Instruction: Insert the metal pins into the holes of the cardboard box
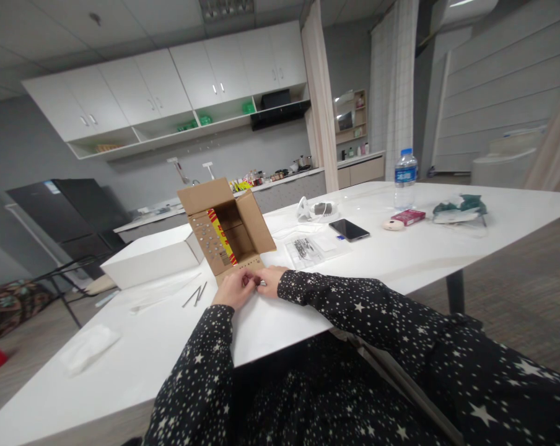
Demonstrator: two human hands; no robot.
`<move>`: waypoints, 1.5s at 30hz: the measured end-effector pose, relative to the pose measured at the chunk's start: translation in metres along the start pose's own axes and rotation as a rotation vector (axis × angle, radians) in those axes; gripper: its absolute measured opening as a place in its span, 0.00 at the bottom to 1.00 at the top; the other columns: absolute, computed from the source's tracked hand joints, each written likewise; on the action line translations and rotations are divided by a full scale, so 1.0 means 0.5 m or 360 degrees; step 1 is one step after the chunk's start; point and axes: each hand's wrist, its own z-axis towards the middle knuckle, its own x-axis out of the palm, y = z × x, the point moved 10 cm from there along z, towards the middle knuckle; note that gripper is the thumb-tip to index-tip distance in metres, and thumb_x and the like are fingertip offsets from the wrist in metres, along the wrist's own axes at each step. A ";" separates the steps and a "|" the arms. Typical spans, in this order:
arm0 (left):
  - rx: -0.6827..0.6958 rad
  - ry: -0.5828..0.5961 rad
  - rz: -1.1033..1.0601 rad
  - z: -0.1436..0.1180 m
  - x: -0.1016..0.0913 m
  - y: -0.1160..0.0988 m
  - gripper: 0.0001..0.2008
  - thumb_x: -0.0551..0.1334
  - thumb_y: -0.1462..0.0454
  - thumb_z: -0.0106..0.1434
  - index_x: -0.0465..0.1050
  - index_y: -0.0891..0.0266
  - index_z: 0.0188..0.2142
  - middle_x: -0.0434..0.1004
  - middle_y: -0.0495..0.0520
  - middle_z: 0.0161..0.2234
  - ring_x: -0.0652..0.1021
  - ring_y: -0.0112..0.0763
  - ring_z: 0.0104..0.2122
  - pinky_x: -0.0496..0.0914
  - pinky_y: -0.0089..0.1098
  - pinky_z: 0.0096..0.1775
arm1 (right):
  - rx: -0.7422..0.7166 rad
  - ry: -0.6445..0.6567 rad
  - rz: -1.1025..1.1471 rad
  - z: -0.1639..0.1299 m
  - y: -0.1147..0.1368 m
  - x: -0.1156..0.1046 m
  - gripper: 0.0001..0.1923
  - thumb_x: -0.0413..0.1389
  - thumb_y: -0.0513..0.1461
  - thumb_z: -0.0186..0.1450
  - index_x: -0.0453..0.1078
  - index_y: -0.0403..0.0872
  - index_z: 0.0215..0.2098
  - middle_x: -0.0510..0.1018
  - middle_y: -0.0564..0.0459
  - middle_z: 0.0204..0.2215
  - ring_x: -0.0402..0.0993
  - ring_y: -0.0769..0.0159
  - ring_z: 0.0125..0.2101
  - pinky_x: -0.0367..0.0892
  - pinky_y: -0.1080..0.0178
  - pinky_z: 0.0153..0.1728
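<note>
An open cardboard box (pixel 247 232) stands on the white table, with its opening towards me and its flaps spread. Small silvery dots cover its left flap, beside a red and yellow tape strip (pixel 222 237). At the near flap (pixel 243 267), which has a row of small dots, my left hand (pixel 233 289) is closed in a pinch. My right hand (pixel 271 281) is closed right beside it, fingertips almost meeting. A small shiny bit shows by the right fingers; what each hand holds is too small to make out. Thin metal rods like long nails (pixel 195 295) lie left of my hands.
A white box (pixel 147 257) stands at the left, with crumpled white plastic (pixel 89 348) nearer. Rightward lie a clear plastic packet (pixel 305 249), a phone (pixel 349 230), a white oval case (pixel 393 225), a red box (pixel 409 217), a water bottle (pixel 405 179) and a green bundle (pixel 461 207).
</note>
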 end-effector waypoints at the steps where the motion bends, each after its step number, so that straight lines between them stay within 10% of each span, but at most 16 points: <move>1: 0.0001 0.0000 0.0005 0.000 0.000 -0.001 0.10 0.55 0.61 0.55 0.73 0.60 0.31 0.77 0.52 0.27 0.74 0.32 0.28 0.66 0.31 0.33 | -0.0003 -0.0003 0.0004 0.002 -0.001 0.001 0.20 0.49 0.44 0.59 0.69 0.51 0.49 0.78 0.49 0.40 0.75 0.55 0.41 0.68 0.59 0.37; 45: -0.0058 0.0299 0.0152 -0.005 0.025 -0.010 0.11 0.57 0.64 0.52 0.75 0.59 0.34 0.77 0.50 0.30 0.75 0.31 0.31 0.67 0.29 0.34 | -0.0077 0.0004 0.0056 -0.007 0.013 -0.009 0.19 0.51 0.41 0.57 0.70 0.55 0.47 0.78 0.55 0.40 0.74 0.58 0.40 0.68 0.59 0.38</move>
